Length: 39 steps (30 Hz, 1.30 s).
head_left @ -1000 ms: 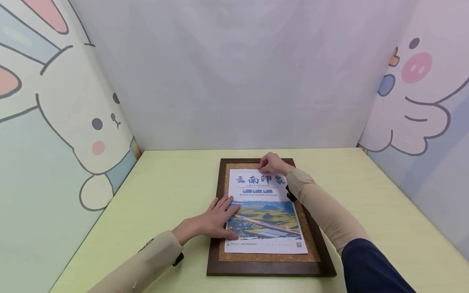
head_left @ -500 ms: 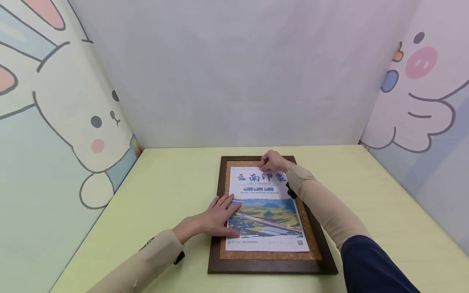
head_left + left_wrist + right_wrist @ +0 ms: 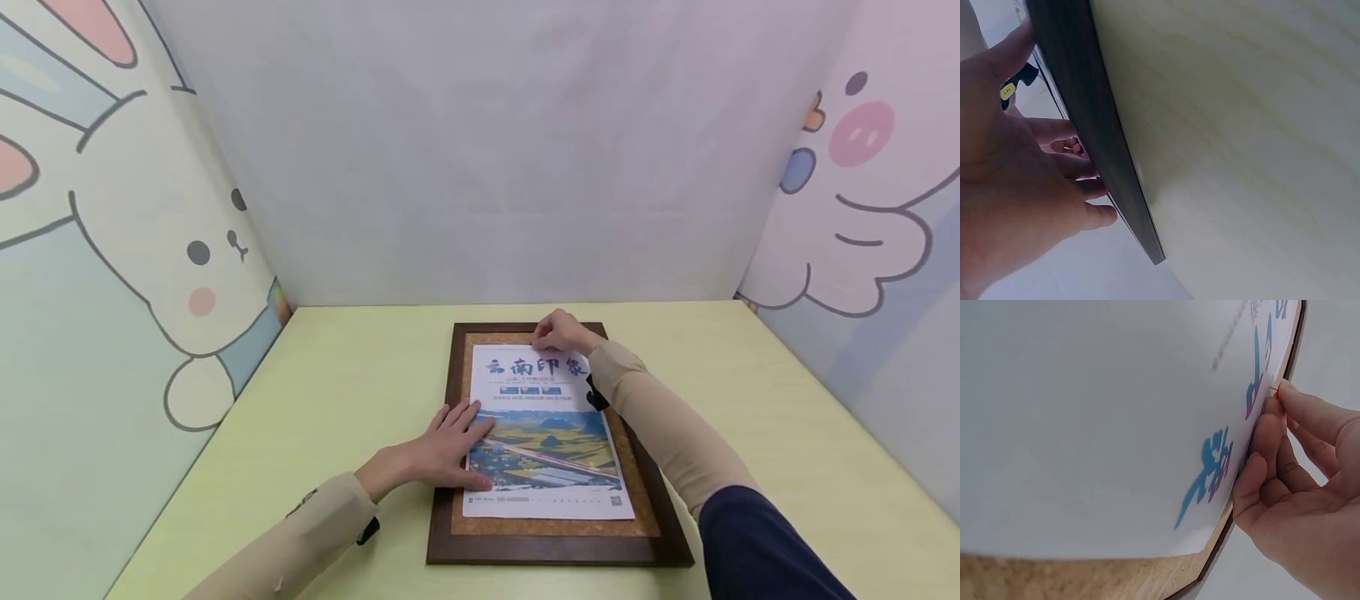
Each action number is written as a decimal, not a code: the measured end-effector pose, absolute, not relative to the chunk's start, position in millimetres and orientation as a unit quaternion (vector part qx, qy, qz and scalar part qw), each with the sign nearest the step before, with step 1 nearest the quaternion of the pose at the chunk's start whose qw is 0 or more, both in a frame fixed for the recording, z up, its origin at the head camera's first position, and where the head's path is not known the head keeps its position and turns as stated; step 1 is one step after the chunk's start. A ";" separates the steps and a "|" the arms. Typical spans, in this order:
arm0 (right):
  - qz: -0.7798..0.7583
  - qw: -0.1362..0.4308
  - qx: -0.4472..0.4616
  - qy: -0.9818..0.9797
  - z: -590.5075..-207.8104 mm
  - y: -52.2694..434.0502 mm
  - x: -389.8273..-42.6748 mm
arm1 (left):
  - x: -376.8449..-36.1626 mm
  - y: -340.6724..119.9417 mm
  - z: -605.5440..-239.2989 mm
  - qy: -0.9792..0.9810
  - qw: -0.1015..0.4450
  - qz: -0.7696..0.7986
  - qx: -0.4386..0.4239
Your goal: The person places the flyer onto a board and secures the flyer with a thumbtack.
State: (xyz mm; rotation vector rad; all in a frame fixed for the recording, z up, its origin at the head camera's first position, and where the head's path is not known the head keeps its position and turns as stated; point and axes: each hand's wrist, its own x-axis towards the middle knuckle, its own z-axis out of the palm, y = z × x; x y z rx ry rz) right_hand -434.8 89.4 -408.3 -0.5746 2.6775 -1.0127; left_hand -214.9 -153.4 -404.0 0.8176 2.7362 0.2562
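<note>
Pressing flat left hand point(image 3: 438, 450) on the poster point(image 3: 546, 433) lying lengthwise away on the corkboard frame point(image 3: 442, 533); right hand point(image 3: 561, 333), nearer its far edge, pinching a small pin point(image 3: 1274, 391) there.

The cork board point(image 3: 557, 525) is speckled tan inside a dark brown wooden frame point(image 3: 555, 552). The poster point(image 3: 546, 433) on it is white, with blue and purple brush characters on top and a green, yellow and blue landscape photo below. The table point(image 3: 360, 392) is pale yellow-green with faint wood grain. Both sleeves point(image 3: 660, 425) are beige; the right upper arm shows navy. Something red, perhaps a pushpin point(image 3: 1277, 392), sits at the right fingertips point(image 3: 1270, 425).
</note>
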 end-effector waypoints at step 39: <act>-0.334 0.065 -0.226 0.913 -404.6 88.0 -416.8 | -222.9 -148.1 -398.8 0.949 0.112 0.122 0.268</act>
